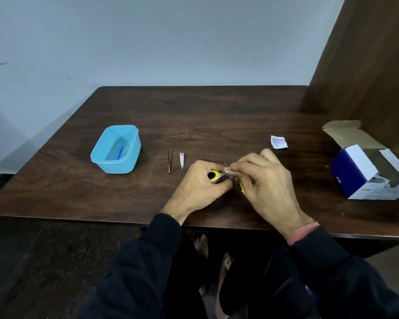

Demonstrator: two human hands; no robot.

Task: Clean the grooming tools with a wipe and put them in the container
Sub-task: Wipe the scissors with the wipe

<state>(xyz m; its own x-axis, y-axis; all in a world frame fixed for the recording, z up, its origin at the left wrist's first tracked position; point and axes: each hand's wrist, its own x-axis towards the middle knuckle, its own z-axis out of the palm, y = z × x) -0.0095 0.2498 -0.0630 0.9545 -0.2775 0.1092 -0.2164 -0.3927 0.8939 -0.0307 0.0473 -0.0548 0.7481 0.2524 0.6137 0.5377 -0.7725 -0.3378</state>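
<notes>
Yellow plastic shows between the two hands: the scissors [217, 176], handles in the left hand [199, 185], a second bit of yellow peeking out under the right hand [266, 180]. They are held just above the table [217, 116], near its front edge, right of centre. The left fingers are curled round the handle loop and clamp it. The right thumb and fingertips are pinched together at the blade end, on what looks like a small pale wipe [228, 172]; it is mostly hidden, so I cannot be sure how much of the blade it covers. A thin blade tip seems to stick up just past the pinch.

The step in hand, as I judge it, is wiping the scissors. One blue tool [120, 151] already lies in the container [115, 165], which stands well to the left. The tweezers [169, 160] and clipper [181, 160] lie side by side between the container and the hands, apart from each other, not yet in.

The next move probably calls for drawing the wipe along the blades with the edge turned away from the fingertips, then carrying the scissors left over the two small tools to the container.

Both wrists come up from the near edge, dark sleeves behind them, backs of the hands upward, knuckles angled toward each other.

Farther right lie a torn sachet [278, 142] and an open box [369, 171].
</notes>
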